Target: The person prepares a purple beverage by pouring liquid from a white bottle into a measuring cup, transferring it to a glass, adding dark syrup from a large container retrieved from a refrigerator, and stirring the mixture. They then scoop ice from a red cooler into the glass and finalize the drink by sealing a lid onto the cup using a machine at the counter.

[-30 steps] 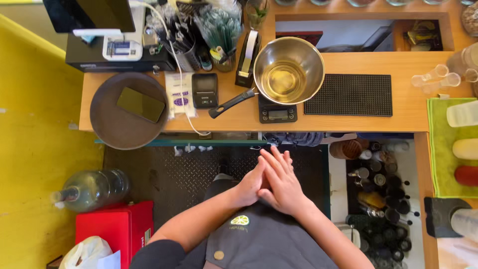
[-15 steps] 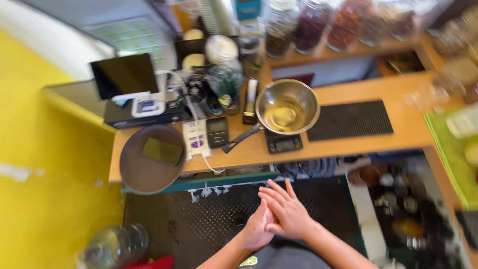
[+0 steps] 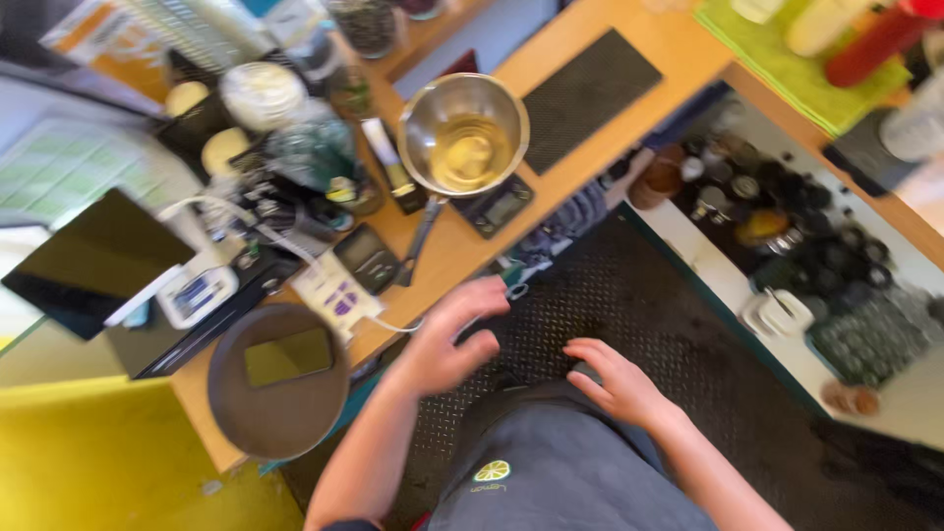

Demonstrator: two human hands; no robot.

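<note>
The hands have parted from their clasp: the left hand (image 3: 447, 339), loosely open and holding nothing, reaches toward the front edge of the wooden counter (image 3: 462, 258), where the round steel bowl of yellow liquid (image 3: 463, 135) sits; the right hand (image 3: 615, 379) hangs open, empty, over the dark apron (image 3: 551, 472).

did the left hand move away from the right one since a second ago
Yes. The hands were pressed together before; now the left hand has parted from the right hand and reaches toward the edge of the wooden counter, fingers spread.
</note>
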